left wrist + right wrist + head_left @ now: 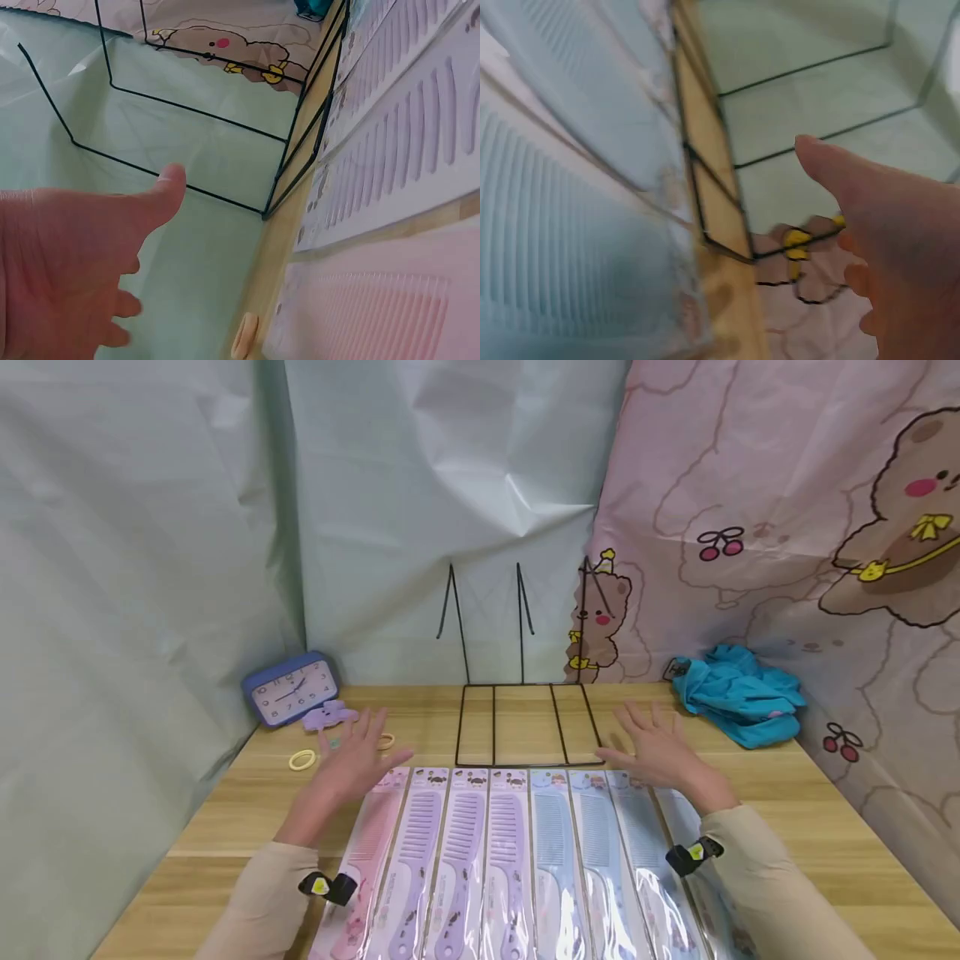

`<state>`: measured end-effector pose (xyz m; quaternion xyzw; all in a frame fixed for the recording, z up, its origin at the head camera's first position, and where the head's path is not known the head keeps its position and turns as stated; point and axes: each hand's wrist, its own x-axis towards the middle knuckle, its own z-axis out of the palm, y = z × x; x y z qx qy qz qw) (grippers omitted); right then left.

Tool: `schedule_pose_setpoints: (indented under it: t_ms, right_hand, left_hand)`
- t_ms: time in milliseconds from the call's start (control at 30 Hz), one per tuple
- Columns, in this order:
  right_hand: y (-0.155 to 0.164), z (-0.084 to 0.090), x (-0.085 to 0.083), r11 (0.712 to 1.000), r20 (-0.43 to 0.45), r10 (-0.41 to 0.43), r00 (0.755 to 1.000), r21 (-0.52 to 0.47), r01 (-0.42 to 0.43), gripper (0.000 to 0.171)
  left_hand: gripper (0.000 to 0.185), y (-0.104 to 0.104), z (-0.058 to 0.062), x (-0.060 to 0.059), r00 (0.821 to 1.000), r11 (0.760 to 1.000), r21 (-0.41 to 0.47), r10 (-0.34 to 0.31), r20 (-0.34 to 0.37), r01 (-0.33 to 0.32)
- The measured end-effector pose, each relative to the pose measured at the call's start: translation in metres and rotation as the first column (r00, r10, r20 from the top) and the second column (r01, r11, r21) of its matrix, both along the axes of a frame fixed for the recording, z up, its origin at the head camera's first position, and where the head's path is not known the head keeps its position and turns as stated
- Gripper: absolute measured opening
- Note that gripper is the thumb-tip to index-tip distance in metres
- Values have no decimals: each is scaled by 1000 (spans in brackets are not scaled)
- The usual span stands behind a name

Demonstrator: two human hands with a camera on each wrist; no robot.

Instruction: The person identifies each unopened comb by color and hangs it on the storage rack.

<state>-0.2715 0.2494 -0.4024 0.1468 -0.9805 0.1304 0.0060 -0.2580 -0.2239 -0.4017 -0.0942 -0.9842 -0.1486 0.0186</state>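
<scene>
My left hand [352,768] is spread with straight fingers above the left end of a row of packaged combs, holding nothing. Opposite it, my right hand [656,752] spreads its fingers over the row's right end, also holding nothing. The row has a pink comb [367,852] at the left, purple combs [461,852] in the middle and blue combs [552,852] to the right, each in a clear sleeve with a printed card. Between and beyond the hands stands a black wire rack [493,727] with upright bent prongs. The left wrist view shows the thumb [169,187] extended.
A blue clock [292,689] stands at the back left, with a purple scrunchie-like item [327,715] before it. A yellow ring-shaped hair tie [302,760] and an orange one [386,742] lie near the left hand. Crumpled turquoise fabric [738,693] sits at the back right against the curtain.
</scene>
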Motion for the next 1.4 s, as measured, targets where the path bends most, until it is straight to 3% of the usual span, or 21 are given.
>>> schedule_pose_setpoints:
  t_ms: [167,300,533,767,967,1400]
  right_hand:
    - [-17,-10,-17,996,60,82,995,24,-84,87]
    - [-26,-14,-28,990,127,136,983,14,-139,83]
    - [-28,-19,-43,983,259,183,948,-34,-181,80]
    - [-24,-24,-47,980,315,196,929,-88,-177,79]
    - [-22,-26,-49,983,334,175,926,-115,-144,80]
    - [-18,-26,-52,987,356,155,922,-86,-133,80]
  left_hand:
    - [102,-7,-2,0,996,997,62,-58,71,54]
    - [103,-12,-1,0,981,986,140,-117,156,95]
    - [116,-16,1,1,956,978,186,-138,260,91]
    - [125,-20,-4,4,951,974,190,-170,260,122]
    - [124,-20,-4,7,947,979,172,-156,279,111]
    - [122,-15,-5,9,947,983,137,-154,284,119]
